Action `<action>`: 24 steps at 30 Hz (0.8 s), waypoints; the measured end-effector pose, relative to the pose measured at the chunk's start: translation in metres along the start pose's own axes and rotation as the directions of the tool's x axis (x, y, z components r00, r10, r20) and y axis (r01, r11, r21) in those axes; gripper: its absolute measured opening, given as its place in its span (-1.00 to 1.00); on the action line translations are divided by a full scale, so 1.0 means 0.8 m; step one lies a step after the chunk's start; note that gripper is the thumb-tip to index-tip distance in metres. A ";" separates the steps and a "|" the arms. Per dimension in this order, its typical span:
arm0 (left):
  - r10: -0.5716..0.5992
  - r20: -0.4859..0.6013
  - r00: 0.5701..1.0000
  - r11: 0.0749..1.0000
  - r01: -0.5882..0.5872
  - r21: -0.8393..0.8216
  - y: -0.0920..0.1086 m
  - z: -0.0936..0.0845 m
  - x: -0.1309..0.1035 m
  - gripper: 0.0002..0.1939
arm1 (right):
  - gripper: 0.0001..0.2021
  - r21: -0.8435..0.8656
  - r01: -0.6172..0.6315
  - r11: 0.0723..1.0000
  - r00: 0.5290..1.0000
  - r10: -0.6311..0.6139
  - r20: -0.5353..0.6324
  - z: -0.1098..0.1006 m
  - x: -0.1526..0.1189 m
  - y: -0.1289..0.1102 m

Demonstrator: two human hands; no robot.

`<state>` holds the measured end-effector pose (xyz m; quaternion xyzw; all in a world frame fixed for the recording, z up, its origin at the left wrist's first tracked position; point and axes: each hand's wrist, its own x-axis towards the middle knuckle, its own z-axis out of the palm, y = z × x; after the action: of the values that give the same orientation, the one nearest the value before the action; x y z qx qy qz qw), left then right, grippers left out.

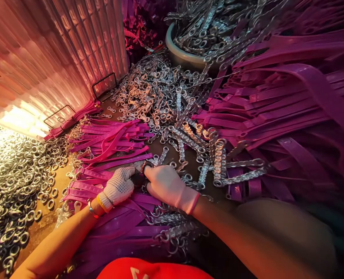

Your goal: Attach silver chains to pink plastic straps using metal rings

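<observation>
My left hand (118, 189), in a white knitted glove with dark dots, is closed, its thumb and fingers pinched together. What it pinches is too small to make out. Close against it, my right hand (168, 186) wears a plain pale glove with a pink cuff and is closed around a dark ring (146, 166) that shows at its fingertips. Flat magenta straps (110, 139) lie beyond and beneath my left hand. Just past my right hand are short metal chain strips (202, 176) with looped ends.
Loose metal rings (23, 186) cover the left side, beside a translucent ribbed panel (55, 58). A pile of metal links (148, 93) spreads ahead. Behind it a round tub (183, 54) overflows with chain strips. Long purple straps (276, 100) are heaped at right.
</observation>
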<state>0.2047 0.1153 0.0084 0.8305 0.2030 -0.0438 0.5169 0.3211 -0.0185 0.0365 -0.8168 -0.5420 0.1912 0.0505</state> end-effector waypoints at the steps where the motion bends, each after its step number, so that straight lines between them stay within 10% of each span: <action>1: 0.006 -0.002 1.000 1.000 -0.006 0.011 0.000 0.001 0.000 -0.79 | -0.74 -0.017 0.029 0.999 1.000 -0.029 0.004 -0.001 0.000 0.000; 15: -0.014 -0.043 0.999 0.924 0.030 0.382 -0.006 -0.048 0.002 -0.73 | -0.77 -0.159 0.029 0.987 0.995 -0.013 0.102 -0.039 -0.001 0.032; 18: -0.022 -0.120 0.993 0.967 0.051 0.248 0.000 -0.040 0.001 -0.82 | -0.76 -0.229 -0.208 0.951 0.977 0.193 -0.089 -0.059 0.026 0.081; 21: -0.141 -0.030 0.989 0.963 0.130 -0.236 0.014 -0.029 0.002 -0.51 | -0.70 -0.278 -0.413 0.867 0.904 0.352 -0.244 -0.059 0.058 0.120; 24: -0.149 0.305 0.940 0.541 0.336 -0.771 0.024 -0.023 0.003 -0.33 | -0.68 -0.277 -0.451 0.849 0.884 0.382 -0.269 -0.045 0.077 0.137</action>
<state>0.2121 0.1249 0.0326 0.4542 0.2601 -0.1017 0.8460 0.4501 -0.0027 0.0223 -0.9269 -0.3672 0.0190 -0.0753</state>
